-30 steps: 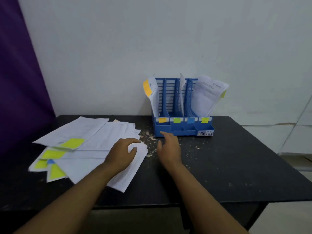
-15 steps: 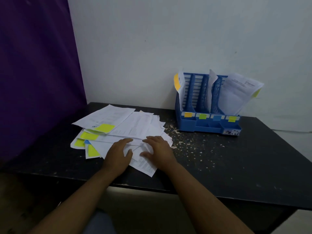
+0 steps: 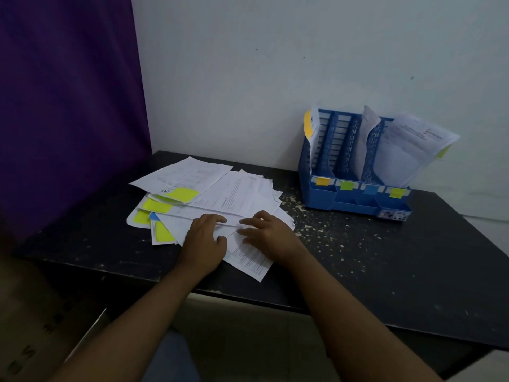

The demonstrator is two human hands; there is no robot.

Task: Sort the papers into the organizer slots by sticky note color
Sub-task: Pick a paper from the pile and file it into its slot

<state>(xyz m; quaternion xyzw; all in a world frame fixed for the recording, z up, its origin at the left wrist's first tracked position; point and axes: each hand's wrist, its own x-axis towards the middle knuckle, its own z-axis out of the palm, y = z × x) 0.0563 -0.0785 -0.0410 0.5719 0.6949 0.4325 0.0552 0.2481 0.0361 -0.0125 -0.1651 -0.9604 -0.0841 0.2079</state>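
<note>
My left hand (image 3: 205, 239), right hand (image 3: 271, 235) flat, fingers loose, pressing fanned white sheets with yellow sticky notes (image 3: 242, 191), gripping nothing. Blue plastic organizer (image 3: 355, 201) well beyond right hand. Risk: two sheets lift together, misfiled.

Organizer (image 3: 355, 201): moulded blue plastic, smooth with a faint sheen, its dividers slotted. Left of the organizer, papers (image 3: 242, 194): thin white printed sheets, matt, creased and curled at the edges, bearing matt yellow paper sticky notes (image 3: 181, 194). Beneath the organizer, table (image 3: 385, 257): black matt top, scuffed, flecked with pale chips (image 3: 298, 208). Behind it, wall (image 3: 275, 64): matt white paint. Far left, curtain (image 3: 68, 92): purple cloth.
</note>
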